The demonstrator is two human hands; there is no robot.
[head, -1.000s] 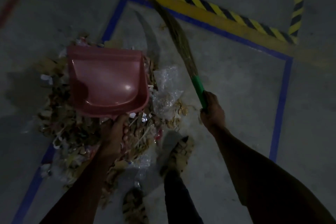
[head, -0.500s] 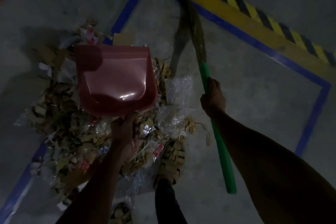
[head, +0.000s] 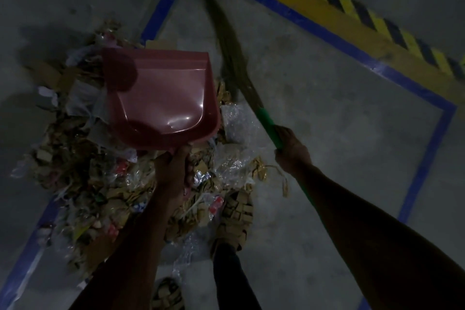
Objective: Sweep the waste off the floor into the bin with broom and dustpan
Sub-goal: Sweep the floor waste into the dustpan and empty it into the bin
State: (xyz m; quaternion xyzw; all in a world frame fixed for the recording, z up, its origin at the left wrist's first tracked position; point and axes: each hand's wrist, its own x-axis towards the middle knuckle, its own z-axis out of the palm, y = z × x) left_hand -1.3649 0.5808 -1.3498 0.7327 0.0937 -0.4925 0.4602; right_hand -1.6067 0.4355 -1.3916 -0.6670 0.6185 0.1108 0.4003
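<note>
My left hand (head: 175, 171) grips the handle of a red dustpan (head: 161, 98), which hangs empty above a heap of waste (head: 83, 158) made of cardboard scraps, paper and crumpled clear plastic. My right hand (head: 292, 150) is closed around the green handle of a broom (head: 266, 121). The broom's brown bristles (head: 229, 53) stretch away to the upper left, just right of the dustpan and the heap. No bin is in view.
Blue tape lines (head: 314, 25) mark a square on the grey concrete floor, with a yellow and black hazard stripe (head: 352, 7) beyond. My sandalled feet (head: 236, 219) stand at the near edge of the heap. Bare floor lies to the right.
The view has tilted and shifted, so the heap and dustpan sit further right in frame. The broom has swung a little, and the dustpan stays raised over the heap in my left hand.
</note>
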